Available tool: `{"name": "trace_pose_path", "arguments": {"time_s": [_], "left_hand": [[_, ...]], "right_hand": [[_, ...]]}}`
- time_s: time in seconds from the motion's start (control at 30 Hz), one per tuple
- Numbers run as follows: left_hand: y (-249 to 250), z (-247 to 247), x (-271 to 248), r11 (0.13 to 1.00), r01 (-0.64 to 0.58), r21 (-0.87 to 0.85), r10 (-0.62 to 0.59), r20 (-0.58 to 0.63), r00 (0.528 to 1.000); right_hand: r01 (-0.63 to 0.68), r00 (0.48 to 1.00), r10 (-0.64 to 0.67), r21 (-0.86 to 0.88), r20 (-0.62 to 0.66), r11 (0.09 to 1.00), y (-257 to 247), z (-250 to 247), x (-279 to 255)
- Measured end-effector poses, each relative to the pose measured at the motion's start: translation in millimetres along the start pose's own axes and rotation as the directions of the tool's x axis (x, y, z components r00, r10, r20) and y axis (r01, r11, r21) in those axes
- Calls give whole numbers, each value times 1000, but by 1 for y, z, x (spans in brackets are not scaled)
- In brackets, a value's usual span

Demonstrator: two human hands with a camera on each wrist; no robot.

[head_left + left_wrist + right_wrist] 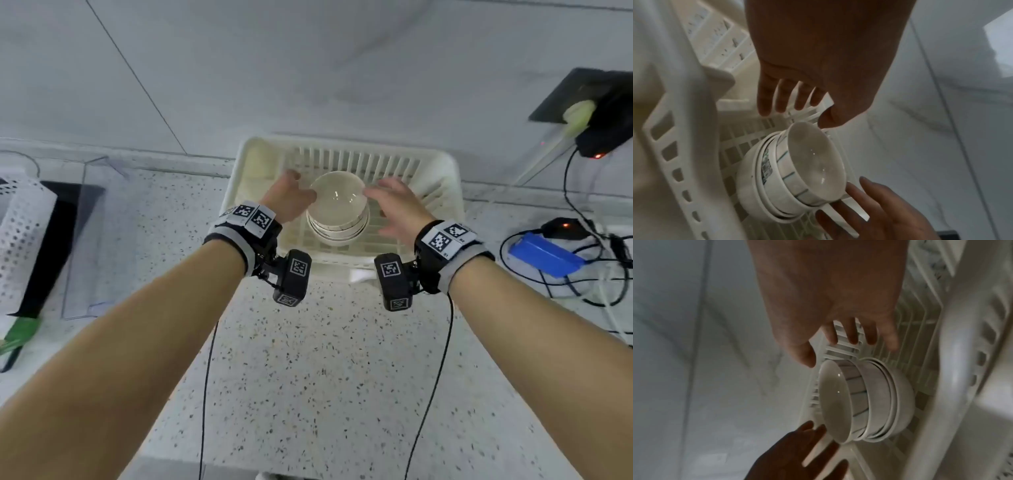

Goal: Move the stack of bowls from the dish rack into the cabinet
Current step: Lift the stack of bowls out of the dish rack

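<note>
A stack of several white bowls [337, 209] [797, 175] [863, 400] stands upright in the cream plastic dish rack [442, 178] on the speckled counter. The top bowl has dark stripes on its outside. My left hand [291, 195] [797, 104] hovers at the stack's left side, fingers spread and straight, thumb near the top rim. My right hand [394, 202] [849, 344] is at the stack's right side, fingers straight, thumb close to the rim. Neither hand grips the bowls. No cabinet is in view.
The rack [684, 146] [962, 353] sits against a grey tiled wall [308, 68]. A perforated white basket [20, 233] and a clear tray lie at the left. A blue power pack [544, 253], cables and a wall socket [582, 102] are at the right.
</note>
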State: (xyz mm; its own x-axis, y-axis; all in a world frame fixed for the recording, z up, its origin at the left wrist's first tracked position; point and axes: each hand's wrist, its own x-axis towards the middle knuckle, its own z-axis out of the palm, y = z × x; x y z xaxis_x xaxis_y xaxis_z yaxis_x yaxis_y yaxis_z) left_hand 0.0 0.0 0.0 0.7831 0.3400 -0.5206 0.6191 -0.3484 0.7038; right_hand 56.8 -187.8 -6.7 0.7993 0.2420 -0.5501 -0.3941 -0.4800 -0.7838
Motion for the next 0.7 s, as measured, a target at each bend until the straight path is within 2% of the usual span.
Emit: {"name": "trace_pose_path", "arguments": {"time_s": [0.07,0.17,0.23,0.33,0.5,0.7], "left_hand": [[0,6,11,995,90,53,-93,67,993],[-2,16,20,984,151,96,-168,201,965],[-4,21,28,984,167,60,-176,210,962],[-7,26,40,974,213,-81,-189,238,953],[-10,29,45,954,226,-196,-176,244,954],[11,17,7,932,165,-324,-81,256,963]], "right_hand": [[-89,994,88,18,71,996,-3,6,14],[-220,965,216,7,146,976,-1,15,32],[-285,948,277,30,158,958,-1,19,41],[-333,932,308,118,190,936,1,23,48],[-306,948,281,180,151,935,-1,27,43],[-214,977,200,290,76,933,-12,8,7]]}}
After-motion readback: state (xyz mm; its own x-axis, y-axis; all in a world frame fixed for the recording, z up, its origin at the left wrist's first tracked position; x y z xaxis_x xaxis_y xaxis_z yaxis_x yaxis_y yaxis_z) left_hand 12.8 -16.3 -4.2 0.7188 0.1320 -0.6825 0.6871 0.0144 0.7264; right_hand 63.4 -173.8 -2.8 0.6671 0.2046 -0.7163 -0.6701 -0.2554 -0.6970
